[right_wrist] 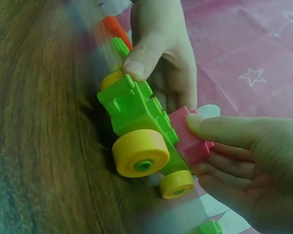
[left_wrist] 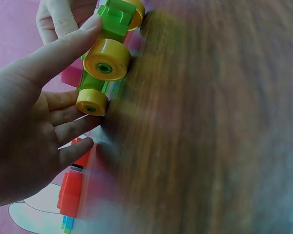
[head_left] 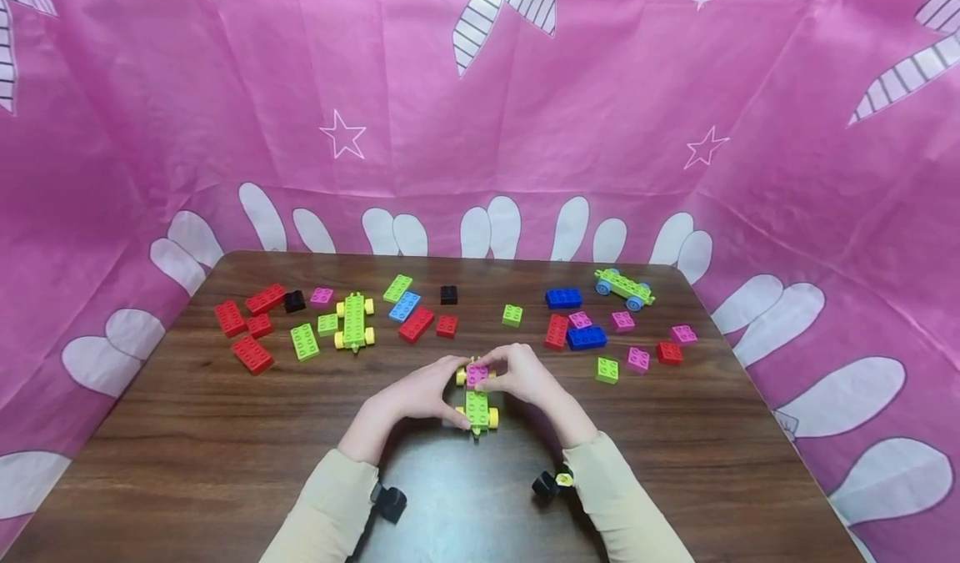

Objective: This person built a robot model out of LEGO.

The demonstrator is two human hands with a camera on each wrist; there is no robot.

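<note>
On the table in front of me stands a lime-green toy car base point(head_left: 477, 411) with yellow wheels. My left hand point(head_left: 420, 392) holds it from the left side, thumb at its near end and fingers by a far wheel. A pink square building brick point(head_left: 477, 377) is on the far part of the base. My right hand point(head_left: 525, 375) pinches that brick between thumb and fingers. In the right wrist view the pink brick point(right_wrist: 188, 136) sits against the studs of the base point(right_wrist: 136, 107). Whether it is fully pressed down, I cannot tell.
Behind my hands, a second green base with yellow wheels point(head_left: 354, 321) stands left, among red bricks point(head_left: 252, 354) and other loose ones. A green base with blue wheels point(head_left: 624, 289) is at the back right, near blue bricks point(head_left: 586, 338). A pink curtain point(head_left: 480, 146) surrounds the table.
</note>
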